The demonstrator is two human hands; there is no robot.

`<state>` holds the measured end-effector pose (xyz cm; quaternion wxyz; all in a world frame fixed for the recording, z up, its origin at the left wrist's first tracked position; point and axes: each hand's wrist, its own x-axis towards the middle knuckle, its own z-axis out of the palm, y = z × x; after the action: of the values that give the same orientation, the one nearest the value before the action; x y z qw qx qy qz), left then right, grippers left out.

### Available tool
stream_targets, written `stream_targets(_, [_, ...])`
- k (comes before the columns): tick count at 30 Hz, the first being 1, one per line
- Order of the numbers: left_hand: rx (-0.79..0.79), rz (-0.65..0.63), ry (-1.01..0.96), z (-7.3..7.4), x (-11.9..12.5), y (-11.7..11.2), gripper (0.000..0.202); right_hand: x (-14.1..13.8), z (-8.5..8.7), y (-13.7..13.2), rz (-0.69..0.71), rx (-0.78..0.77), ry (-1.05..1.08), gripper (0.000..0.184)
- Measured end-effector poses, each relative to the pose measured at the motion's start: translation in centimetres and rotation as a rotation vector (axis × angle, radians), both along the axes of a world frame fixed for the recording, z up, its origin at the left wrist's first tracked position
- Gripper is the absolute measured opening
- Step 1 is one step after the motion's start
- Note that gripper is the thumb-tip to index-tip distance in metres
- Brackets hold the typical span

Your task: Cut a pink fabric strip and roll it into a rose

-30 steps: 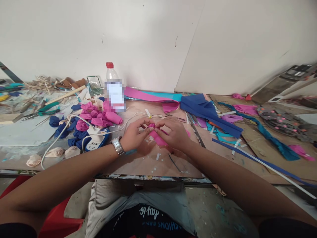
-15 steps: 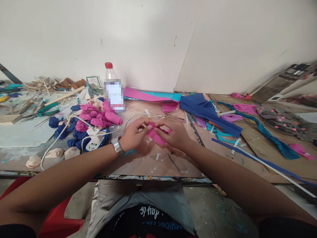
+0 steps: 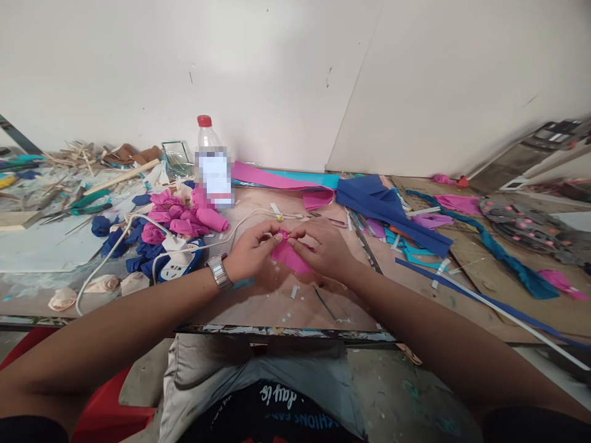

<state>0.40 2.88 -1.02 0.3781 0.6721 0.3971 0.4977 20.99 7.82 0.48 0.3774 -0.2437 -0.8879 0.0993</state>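
Both hands meet over the brown work surface [image 3: 263,301] in the middle of the head view. My left hand [image 3: 252,249], with a metal watch [image 3: 219,272] on its wrist, pinches the gathered top of a pink fabric strip [image 3: 293,257]. From the other side my right hand [image 3: 321,246] closes thumb and fingers on the same strip. Its top is bunched into a small rolled knot between the fingertips, and a flat loose part hangs below. The fingers partly cover the strip.
Pink rolled fabric flowers [image 3: 173,212], blue ones and cream ones lie left, beside a power strip [image 3: 175,267] with a white cable. Behind stands a red-capped bottle [image 3: 205,132]. Blue fabric [image 3: 388,209] and a long white stick [image 3: 498,301] lie right. Pliers [image 3: 92,202] rest far left.
The loose part of the pink strip has swung and spread towards the right under my right hand. Both hands stay in nearly the same place, still pinching it.
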Motion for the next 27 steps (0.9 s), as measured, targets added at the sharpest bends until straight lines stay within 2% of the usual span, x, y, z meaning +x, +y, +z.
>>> stream_targets(17, [0.099,-0.018,0.102,-0.3,0.0,0.0,0.041,0.2,-0.1,0.0,-0.057,0.012,0.002,0.013])
stream_targets(27, [0.032,0.048,-0.013,-1.0,-0.1,0.2,0.035,0.2,0.0,-0.2,-0.015,0.022,0.024,0.009])
